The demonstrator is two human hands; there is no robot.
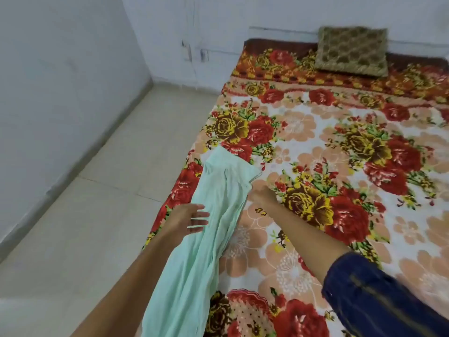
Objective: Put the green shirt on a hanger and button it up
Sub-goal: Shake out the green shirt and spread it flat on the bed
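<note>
- The green shirt [213, 229] lies bunched in a long strip along the left edge of the bed, its far end on the floral bedspread [340, 147] and its near end running out of view at the bottom.
- The left hand [192, 218] lies at the shirt's left side, about halfway along it, fingers straight and slightly spread, their tips on the fabric; nothing is grasped.
- The right hand [258, 194] is at the shirt's right edge, near its far end. It is blurred, and I cannot tell whether its fingers pinch the cloth or merely touch it.
- The right forearm stretches across the bedspread, with a dark blue sleeve [379, 295] pushed up above the elbow.
- A brown and gold patterned cushion [352, 51] leans at the head of the bed against the pale wall [60, 69], well apart from the shirt.
- Pale floor tiles [92, 215] run along the left of the bed to the corner of the room.
</note>
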